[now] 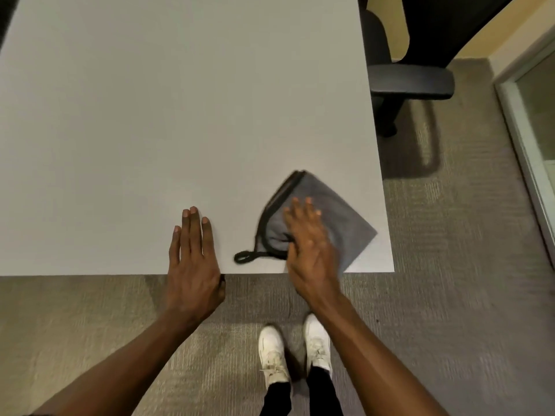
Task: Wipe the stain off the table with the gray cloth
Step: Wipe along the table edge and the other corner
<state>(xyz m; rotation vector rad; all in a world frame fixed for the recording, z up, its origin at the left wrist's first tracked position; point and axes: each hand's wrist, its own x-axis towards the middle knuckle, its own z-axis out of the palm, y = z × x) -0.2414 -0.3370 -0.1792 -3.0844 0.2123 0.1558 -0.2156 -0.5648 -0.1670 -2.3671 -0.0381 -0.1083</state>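
Note:
The gray cloth (348, 223), folded and edged in black with a small hanging loop, lies on the white table (180, 115) near its front right corner. My right hand (310, 244) lies flat on the cloth's left part, fingers stretched out and blurred by motion; it presses rather than grips. My left hand (192, 256) rests flat on the bare table at the front edge, fingers together, about a hand's width left of the cloth. No stain shows on the visible table surface; anything under the cloth is hidden.
A black office chair (411, 79) stands right of the table at the back. Gray carpet (450, 265) surrounds the table. A glass door frame (528, 139) runs along the right edge. My white shoes (294, 352) stand below the table's front edge.

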